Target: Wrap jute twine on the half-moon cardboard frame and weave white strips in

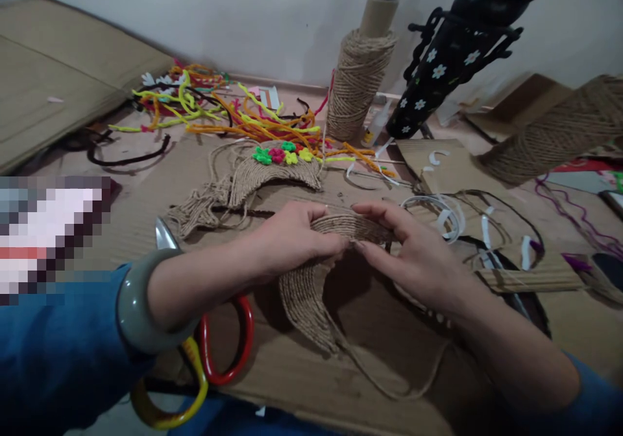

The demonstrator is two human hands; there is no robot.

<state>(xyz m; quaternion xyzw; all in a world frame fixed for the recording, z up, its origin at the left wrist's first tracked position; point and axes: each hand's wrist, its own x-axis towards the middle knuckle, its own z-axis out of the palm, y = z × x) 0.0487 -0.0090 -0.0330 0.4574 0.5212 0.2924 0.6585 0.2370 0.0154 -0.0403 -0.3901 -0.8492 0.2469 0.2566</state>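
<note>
My left hand [289, 238] and my right hand [413, 254] both pinch a curved piece wrapped in jute twine [311, 280], held just above a cardboard sheet [311, 371]. Fingertips of both hands meet on its top edge. A loose twine tail [389, 384] trails from its lower tip toward me. Behind it lies a similar jute crescent [272, 173] decorated with small green, pink and yellow flowers [282, 155].
Scissors with red and yellow handles [214, 351] lie under my left forearm. Colourful pipe cleaners [219, 108] are heaped at the back. Two jute spools [357, 76] [555, 131], a black flowered holder [448, 60], white paper strips [452, 218] and cardboard scraps [530, 277] lie around.
</note>
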